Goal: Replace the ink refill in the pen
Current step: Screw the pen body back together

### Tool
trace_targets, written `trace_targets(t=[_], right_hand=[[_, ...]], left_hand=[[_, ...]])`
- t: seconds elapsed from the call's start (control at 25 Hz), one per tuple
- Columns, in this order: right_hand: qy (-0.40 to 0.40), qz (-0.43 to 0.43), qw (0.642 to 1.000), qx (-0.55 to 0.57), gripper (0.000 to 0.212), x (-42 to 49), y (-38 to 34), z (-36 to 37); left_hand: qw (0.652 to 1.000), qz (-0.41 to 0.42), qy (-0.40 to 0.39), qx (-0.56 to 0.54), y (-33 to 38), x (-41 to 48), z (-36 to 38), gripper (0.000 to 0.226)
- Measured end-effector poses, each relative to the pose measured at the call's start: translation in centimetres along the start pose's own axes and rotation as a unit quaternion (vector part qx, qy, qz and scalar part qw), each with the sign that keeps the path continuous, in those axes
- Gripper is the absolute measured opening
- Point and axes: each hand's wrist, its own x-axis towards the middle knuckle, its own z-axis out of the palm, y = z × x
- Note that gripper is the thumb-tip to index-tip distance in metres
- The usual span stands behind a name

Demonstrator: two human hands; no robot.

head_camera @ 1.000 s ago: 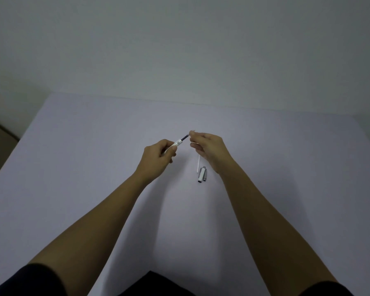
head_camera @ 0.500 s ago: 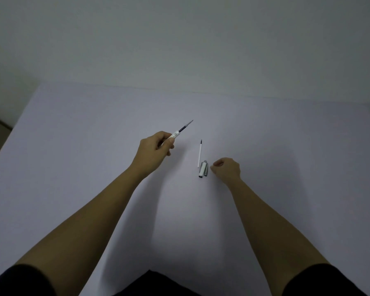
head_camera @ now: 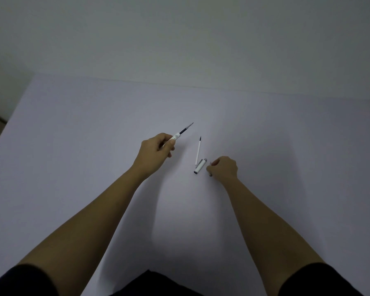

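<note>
The left hand [head_camera: 156, 150], just left of frame centre, is gripping the white pen body [head_camera: 176, 136] between thumb and curled fingers, with a dark refill [head_camera: 186, 128] sticking out of its open end and pointing toward the upper right. The right hand [head_camera: 223, 167], right of centre, is resting on the table [head_camera: 73, 146] with its fingers curled and pressed together around a small dark-tipped part [head_camera: 210, 170]; what that part is cannot be told, as the hand is hiding most of it. Just left of that hand, a short white pen section [head_camera: 200, 166] with a silvery end is lying on the table, and a second thin white refill [head_camera: 198, 151] is lying just above it, its dark tip pointing up the frame.

As a judgement, the task is standing about midway: the pen is apart, one refill is sitting in the body and the other is lying aside, while closing the pen is remaining to be done.

The pen parts are looking smooth, hard and cylindrical; both refills are slender, straight rods tapering to fine points. The table covering is looking matte, pale and unmarked.
</note>
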Motion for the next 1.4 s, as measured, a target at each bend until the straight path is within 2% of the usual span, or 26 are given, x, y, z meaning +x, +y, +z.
trace_targets(t=[0.04,0.12,0.2,0.24,0.36,0.48,0.92,1.16,1.4], right_hand=[[-0.002,0.005,1.000,0.030,0.012,0.1,0.1,0.0],[-0.027,0.019,0.980,0.198,0.016,0.1,-0.2,-0.5],[-0.064,0.022,0.923,0.380,0.012,0.0,-1.0,-1.5],[-0.078,0.015,0.898,0.432,0.008,-0.1,-1.5,-2.0],[-0.115,-0.015,0.845,0.523,0.004,-0.7,-2.9,-3.4],[-0.134,-0.038,0.819,0.557,0.003,-1.3,-3.7,-3.8],[-0.169,-0.085,0.817,0.545,0.005,-3.4,-5.0,-3.7],[-0.158,-0.110,0.832,0.521,0.011,-4.5,-5.4,-3.6],[-0.181,-0.170,0.866,0.433,0.007,-5.5,-5.2,-3.2]], left_hand=[[1.000,-0.001,-0.002,0.000,-0.1,-0.1,-0.1,0.016],[1.000,-0.001,-0.010,0.002,-0.4,-0.4,-0.3,0.015],[1.000,0.002,-0.022,0.010,-0.8,-0.9,-0.4,0.014],[0.999,0.002,-0.030,0.015,-1.0,-1.1,-0.4,0.014],[0.998,-0.005,-0.053,0.031,-1.5,-1.7,-0.2,0.017],[0.997,-0.003,-0.061,0.044,-1.5,-2.3,-0.1,0.018],[0.998,0.014,-0.047,0.046,-0.6,-3.1,-0.6,0.018],[0.998,0.016,-0.050,0.044,-0.2,-3.1,-0.8,0.017],[0.995,0.044,-0.073,0.045,0.4,-3.1,-1.2,0.014]])
